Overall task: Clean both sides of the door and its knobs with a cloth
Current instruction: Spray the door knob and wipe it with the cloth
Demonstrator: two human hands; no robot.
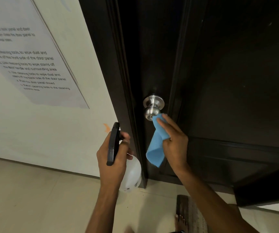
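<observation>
Upper left: printed sheet (34, 61) on pale wall, text blurred. Lower centre-left: left hand (113, 158) wraps its fingers round a spray bottle (132, 174), black trigger head, translucent white rounded body. Centre: brushed-metal round knob (152, 112) on dark, glossy panelled door (228, 81). Right hand (174, 143) pinches a soft blue cloth (157, 145), upper corner touching the knob, rest hanging folded. Bottom: woven mat (189, 214).

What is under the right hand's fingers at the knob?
The blue cloth, held by the right hand, its top corner against the door knob. The knob's lower right face is covered by cloth.
</observation>
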